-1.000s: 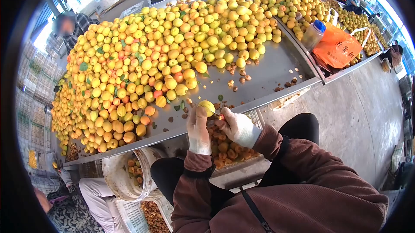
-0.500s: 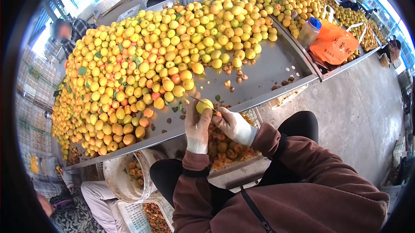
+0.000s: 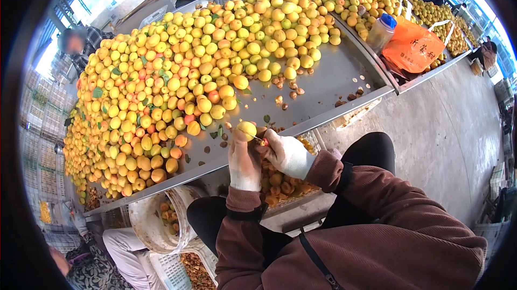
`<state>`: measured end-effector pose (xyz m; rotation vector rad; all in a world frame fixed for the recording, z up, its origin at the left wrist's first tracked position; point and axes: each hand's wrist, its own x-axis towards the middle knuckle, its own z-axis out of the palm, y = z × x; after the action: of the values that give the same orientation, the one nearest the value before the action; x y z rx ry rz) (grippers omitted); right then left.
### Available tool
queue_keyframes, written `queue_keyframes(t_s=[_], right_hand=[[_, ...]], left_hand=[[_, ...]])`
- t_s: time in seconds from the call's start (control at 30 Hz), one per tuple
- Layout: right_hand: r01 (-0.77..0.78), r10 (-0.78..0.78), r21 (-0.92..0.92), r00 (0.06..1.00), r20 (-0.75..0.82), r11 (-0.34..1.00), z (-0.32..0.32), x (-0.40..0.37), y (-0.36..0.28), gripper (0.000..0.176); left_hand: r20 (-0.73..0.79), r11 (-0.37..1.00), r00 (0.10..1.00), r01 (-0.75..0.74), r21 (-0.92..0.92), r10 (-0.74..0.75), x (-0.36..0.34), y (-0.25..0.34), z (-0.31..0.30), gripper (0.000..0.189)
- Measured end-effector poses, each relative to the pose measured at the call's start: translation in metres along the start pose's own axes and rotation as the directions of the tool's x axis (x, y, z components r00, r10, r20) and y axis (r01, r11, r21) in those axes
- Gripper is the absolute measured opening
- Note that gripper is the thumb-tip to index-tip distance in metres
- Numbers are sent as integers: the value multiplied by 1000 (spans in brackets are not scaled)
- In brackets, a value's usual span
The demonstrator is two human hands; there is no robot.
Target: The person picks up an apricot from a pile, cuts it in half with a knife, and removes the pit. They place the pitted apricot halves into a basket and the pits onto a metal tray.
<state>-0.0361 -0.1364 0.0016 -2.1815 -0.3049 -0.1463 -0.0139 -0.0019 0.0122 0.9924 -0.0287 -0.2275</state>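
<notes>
My left hand (image 3: 244, 163), in a white glove, grips a yellow apricot (image 3: 246, 130) just above the near edge of the metal table (image 3: 344, 72). My right hand (image 3: 290, 154), gloved too, is closed on a small knife (image 3: 264, 142) with a red handle. Its thin blade meets the apricot's right side. A big heap of whole apricots (image 3: 156, 93) covers much of the tabletop beyond my hands. Below them, a crate holds cut apricots (image 3: 280, 185).
A white bucket (image 3: 141, 220) with some apricots tilts beside my left knee. Near it stands a white crate (image 3: 168, 269) of brown pits. An orange bag (image 3: 414, 47) and a blue-lidded jar (image 3: 381, 32) rest at the right. Other people sit around the tables.
The knife blade lay across the top of the apricot and now sits at its right side. Both hands stay close together; the view has shifted slightly.
</notes>
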Motion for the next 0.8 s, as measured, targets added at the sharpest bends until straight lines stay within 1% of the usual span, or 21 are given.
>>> queue_keyframes(t_s=[0.03, 0.07, 0.13, 0.17, 0.23, 0.27, 0.33, 0.37, 0.43, 0.47, 0.53, 0.57, 0.6, 0.67, 0.7, 0.73, 0.8], right_hand=[[20, -20, -50, 1000, 15, 999, 1, 1, 2, 36], [22, -22, -50, 1000, 17, 998, 3, 1, 4, 36], [58, -66, -121, 996, -67, 991, 6, -1, 8, 33], [56, -64, -120, 996, -65, 991, 7, 0, 10, 33], [56, -56, -45, 998, -4, 997, 6, 2, 13, 32], [55, -55, -45, 998, -2, 997, 7, 1, 14, 32], [59, -57, -106, 998, 13, 993, 7, 1, 12, 32], [60, -59, -104, 998, 17, 993, 6, 1, 11, 32], [55, -49, -138, 998, 44, 989, 2, 2, 4, 32], [61, -55, -135, 997, 49, 989, 2, 1, 3, 32], [96, -84, -125, 992, 94, 987, -1, 2, 2, 31], [172, -171, -151, 985, 22, 973, -1, -2, 1, 32], [179, -178, -150, 984, 21, 972, 0, -2, -2, 32], [8, -9, -4, 990, -144, 1000, -5, 0, -7, 32], [-49, 59, 61, 982, -180, 997, -17, 5, -14, 30], [-57, 66, 53, 979, -193, 997, -24, 8, -17, 30], [17, 49, 231, 959, -279, 973, -34, 11, -25, 29]], left_hand=[[20, 985, 998, 69, -159, -67, 1, -4, -1, 59], [18, 985, 998, 67, -160, -65, 0, -5, 0, 59], [-9, 967, 994, 100, -234, -105, -3, -1, 6, 59], [-11, 967, 994, 101, -235, -107, -1, -4, 3, 59], [5, 986, 995, 102, -129, -102, 1, -10, -2, 60], [3, 986, 995, 103, -130, -103, 1, -11, -3, 60], [8, 946, 983, 180, -270, -185, 0, -9, -2, 60], [4, 946, 983, 178, -271, -184, 0, -8, -2, 60], [-94, 990, 991, 81, -118, -92, -1, -8, -3, 58], [-100, 990, 991, 75, -117, -87, -1, -11, -5, 58], [-124, 937, 981, 100, -336, -149, -1, -13, -8, 56], [-67, 917, 987, 108, -383, -144, -4, -9, -13, 55], [-67, 919, 988, 102, -381, -137, -6, -3, -13, 55], [-230, 923, 955, 93, -372, -189, -6, 8, -7, 55], [-203, 974, 971, 83, -209, -126, -11, 13, 4, 57], [-186, 973, 973, 94, -211, -135, -10, 8, 13, 57], [-157, 994, 984, 78, -74, -89, -11, -4, 28, 57]])
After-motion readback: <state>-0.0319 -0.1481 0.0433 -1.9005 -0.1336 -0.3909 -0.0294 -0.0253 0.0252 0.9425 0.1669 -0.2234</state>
